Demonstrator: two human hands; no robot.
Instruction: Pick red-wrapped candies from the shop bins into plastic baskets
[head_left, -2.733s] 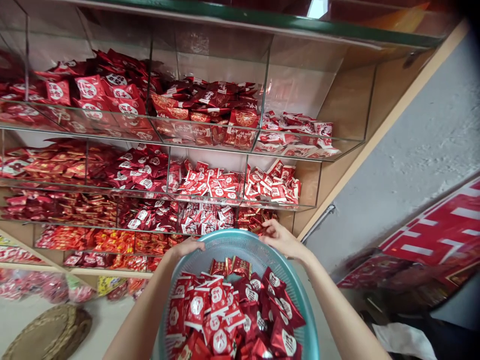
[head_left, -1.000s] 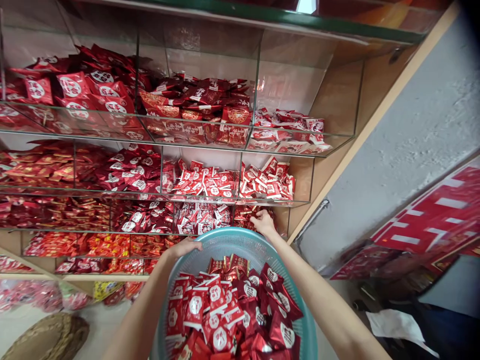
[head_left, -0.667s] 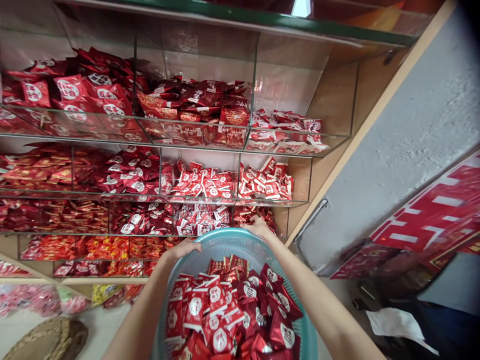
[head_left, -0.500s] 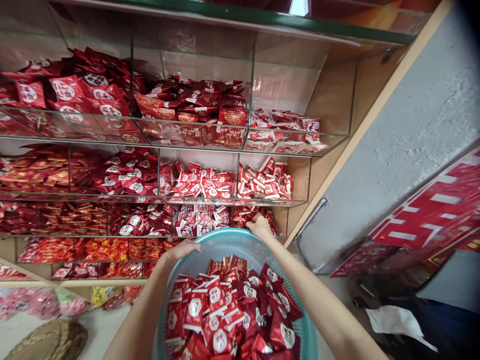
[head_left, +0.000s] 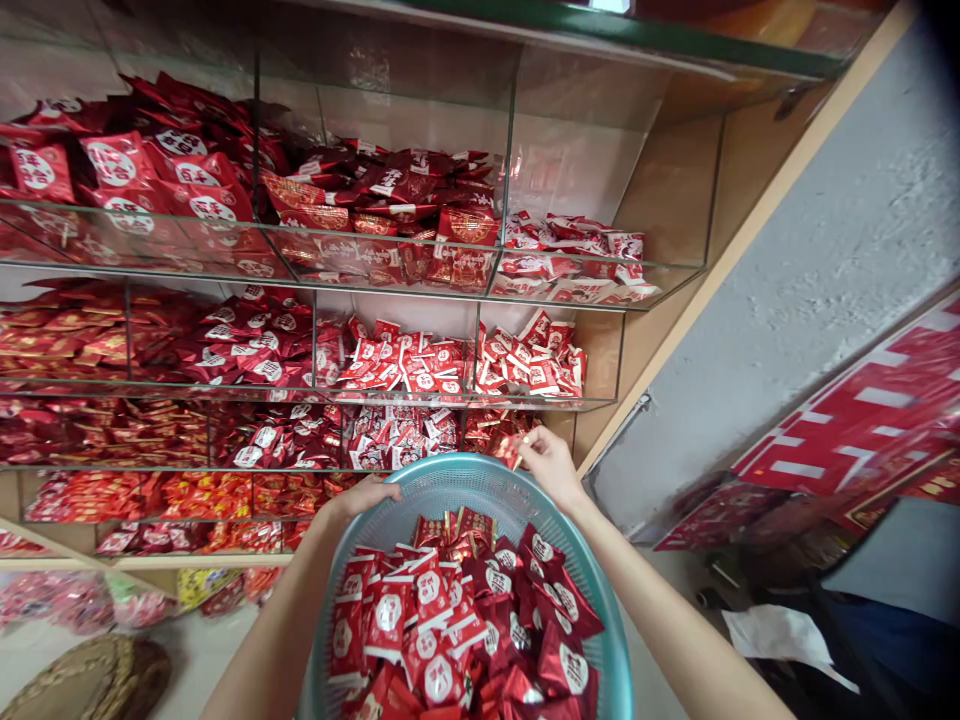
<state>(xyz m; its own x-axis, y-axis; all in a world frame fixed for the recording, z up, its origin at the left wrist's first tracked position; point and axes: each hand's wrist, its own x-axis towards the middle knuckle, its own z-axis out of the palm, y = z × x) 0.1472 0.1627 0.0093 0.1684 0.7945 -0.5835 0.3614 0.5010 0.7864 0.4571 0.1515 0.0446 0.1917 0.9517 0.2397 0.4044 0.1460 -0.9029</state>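
A teal plastic basket (head_left: 621,640) with perforated walls is tilted in front of me. It holds many red candy packets (head_left: 427,610), some bright red, others dark red, with white round labels. My left hand (head_left: 369,496) grips the basket's far left rim, thumb over the edge. At the far right rim, my right hand (head_left: 551,462) pinches a small red and gold packet (head_left: 510,450) between thumb and fingers. Just behind that hand lies a shelf compartment of similar packets (head_left: 480,430), partly hidden by the hand and the rim.
Glass-fronted shelves (head_left: 375,285) with dividers hold heaps of red packets. A wooden side panel (head_left: 675,310) meets the grey wall (head_left: 832,210) at right. Red printed sheets (head_left: 847,410) lean there. A woven stool (head_left: 90,680) stands at lower left.
My right hand has drawn back from the lower right compartment and moved slightly right, with a small packet now showing in its fingers. My left hand stays on the basket rim.
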